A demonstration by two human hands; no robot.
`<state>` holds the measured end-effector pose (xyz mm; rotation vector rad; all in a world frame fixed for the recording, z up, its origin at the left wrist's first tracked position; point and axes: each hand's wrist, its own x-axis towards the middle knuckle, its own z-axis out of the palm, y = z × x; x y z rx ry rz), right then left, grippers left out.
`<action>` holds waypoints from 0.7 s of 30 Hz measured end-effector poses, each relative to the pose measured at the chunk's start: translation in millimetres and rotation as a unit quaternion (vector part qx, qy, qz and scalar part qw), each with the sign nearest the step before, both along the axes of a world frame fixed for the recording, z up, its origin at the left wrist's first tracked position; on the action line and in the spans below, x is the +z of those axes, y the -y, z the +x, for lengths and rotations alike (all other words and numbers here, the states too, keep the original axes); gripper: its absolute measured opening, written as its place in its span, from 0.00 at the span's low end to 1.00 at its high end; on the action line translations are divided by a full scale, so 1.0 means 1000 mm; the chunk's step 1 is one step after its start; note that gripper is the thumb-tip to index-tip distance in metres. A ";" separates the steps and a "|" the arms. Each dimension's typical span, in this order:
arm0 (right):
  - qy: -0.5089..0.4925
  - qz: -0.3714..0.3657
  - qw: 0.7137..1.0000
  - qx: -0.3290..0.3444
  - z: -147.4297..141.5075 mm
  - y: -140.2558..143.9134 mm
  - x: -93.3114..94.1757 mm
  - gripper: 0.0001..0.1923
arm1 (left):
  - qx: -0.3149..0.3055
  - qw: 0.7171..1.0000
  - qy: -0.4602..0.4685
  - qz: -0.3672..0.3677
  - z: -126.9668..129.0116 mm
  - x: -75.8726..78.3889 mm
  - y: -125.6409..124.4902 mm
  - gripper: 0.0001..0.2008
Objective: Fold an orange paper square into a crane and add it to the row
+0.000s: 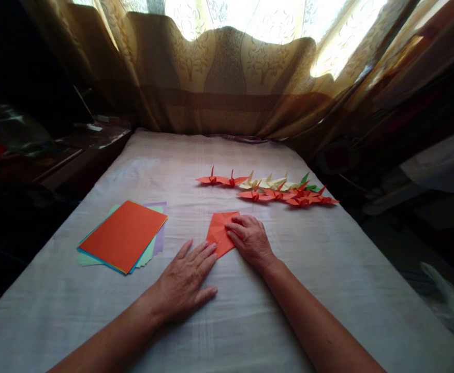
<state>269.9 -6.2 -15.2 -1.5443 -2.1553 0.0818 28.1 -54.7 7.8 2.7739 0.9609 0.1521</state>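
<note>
A folded orange paper [219, 230] lies flat on the white cloth-covered table [250, 321], creased into a kite-like shape. My right hand [250, 239] rests on its right side, fingers pressing down on the paper. My left hand [186, 280] lies flat on the cloth with fingers spread, its fingertips touching the paper's lower left edge. Neither hand has lifted the sheet.
A stack of coloured paper sheets [123, 235], orange on top, lies to the left. Several finished paper cranes [273, 189] in orange, yellow and green sit in rows beyond the hands. A brown curtain [227, 77] hangs behind the table; dark furniture stands at the left.
</note>
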 end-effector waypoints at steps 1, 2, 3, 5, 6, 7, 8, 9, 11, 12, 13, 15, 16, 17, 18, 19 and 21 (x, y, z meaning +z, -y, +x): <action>0.001 -0.003 1.000 -0.001 -0.001 0.001 0.000 0.10 | 0.000 1.000 -0.004 -0.003 0.000 0.001 0.000 0.29; 0.002 -0.003 1.000 -0.002 -0.002 0.003 0.001 0.10 | -0.001 1.000 -0.008 -0.005 0.000 0.001 0.000 0.29; 0.005 -0.002 1.000 -0.005 -0.004 0.005 0.001 0.11 | -0.001 1.000 -0.010 -0.006 0.000 0.002 0.000 0.30; 0.016 0.006 1.000 -0.015 -0.011 0.012 0.001 0.17 | -0.001 1.000 -0.012 -0.007 0.000 0.002 0.000 0.31; 0.025 0.009 0.999 -0.023 -0.015 0.016 0.001 0.23 | -0.001 1.000 -0.011 -0.008 0.000 0.001 0.000 0.31; 0.036 0.008 0.999 -0.031 -0.019 0.020 0.001 0.28 | -0.002 1.000 -0.010 -0.008 0.000 0.001 0.000 0.32; 0.049 0.003 0.998 -0.040 -0.021 0.023 0.000 0.32 | -0.004 1.000 -0.009 -0.009 -0.001 0.001 0.000 0.32; 0.061 -0.005 0.997 -0.052 -0.022 0.025 -0.001 0.35 | -0.005 1.000 -0.008 -0.010 -0.001 0.001 0.000 0.31; 0.081 -0.020 0.993 -0.082 -0.018 0.025 -0.003 0.38 | -0.004 1.000 -0.006 -0.012 -0.001 0.000 0.000 0.31; 0.088 -0.025 0.991 -0.100 -0.012 0.023 -0.005 0.38 | -0.004 1.000 -0.004 -0.012 -0.001 0.000 -0.001 0.31; 0.092 -0.025 0.988 -0.118 -0.006 0.021 -0.007 0.37 | -0.003 1.000 0.000 -0.011 -0.001 -0.001 -0.001 0.30; 0.092 -0.016 0.983 -0.157 0.009 0.015 -0.011 0.35 | -0.002 1.000 0.004 -0.005 -0.001 -0.001 -0.001 0.30; 0.091 -0.006 0.982 -0.168 0.016 0.012 -0.013 0.34 | -0.001 1.000 0.005 -0.002 -0.001 -0.002 0.000 0.30; 0.090 0.006 0.980 -0.175 0.022 0.009 -0.014 0.33 | -0.001 1.000 0.004 0.000 -0.001 -0.002 0.000 0.30; 0.088 0.019 0.979 -0.184 0.027 0.007 -0.014 0.31 | 0.000 1.000 0.004 0.003 -0.001 -0.003 0.000 0.30; 0.085 0.032 0.978 -0.187 0.030 0.007 -0.014 0.29 | 0.001 1.000 0.003 0.005 -0.001 -0.003 0.000 0.30; 0.070 0.060 0.980 -0.178 0.029 0.008 -0.009 0.25 | 0.002 1.000 -0.001 0.005 -0.001 -0.003 0.000 0.30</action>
